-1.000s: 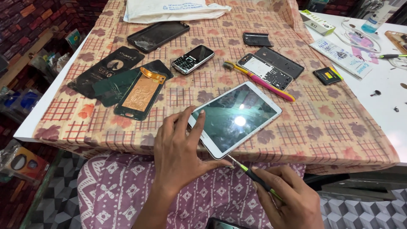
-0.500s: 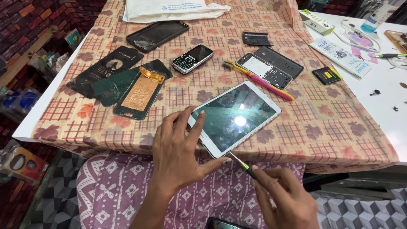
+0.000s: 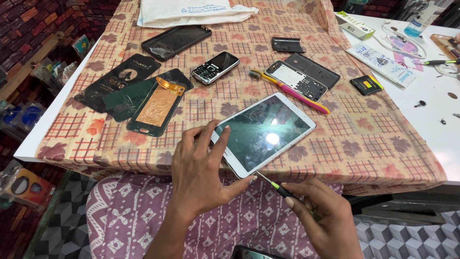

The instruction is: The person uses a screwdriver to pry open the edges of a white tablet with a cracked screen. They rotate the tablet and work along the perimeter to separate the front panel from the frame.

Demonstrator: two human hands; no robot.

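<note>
Head view: my left hand [image 3: 199, 175] is spread over the near left corner of the white tablet [image 3: 263, 132], fingers [image 3: 221, 139] apart, two fingertips resting on the glass and the thumb hooked under the near edge. The tablet lies face up near the front edge of the bench [image 3: 421, 110], tilted so its long side runs away to the right, a lamp's glare showing on the dark screen. My right hand [image 3: 326, 218] has its fingers clamped together on a thin screwdriver [image 3: 275, 184] with a black and green handle, and the metal tip now sits right at the tablet's near edge, just beside my left thumb. A second ago the tool was held lower and further right, well off the frame; since then I have brought the tip up to the seam while the left hand and the tablet have stayed where they were. I judge that means the prying along the edge is only starting, since the screen looks seated flat all round. Farther back on the checked cloth [image 3: 201, 108] lie a copper-backed phone panel [image 3: 157, 106], a small keypad phone [image 3: 215, 67], a pink toothbrush [image 3: 292, 91] beside an open phone frame [image 3: 297, 80], and a cracked dark screen [image 3: 176, 41] at the far left.
</note>
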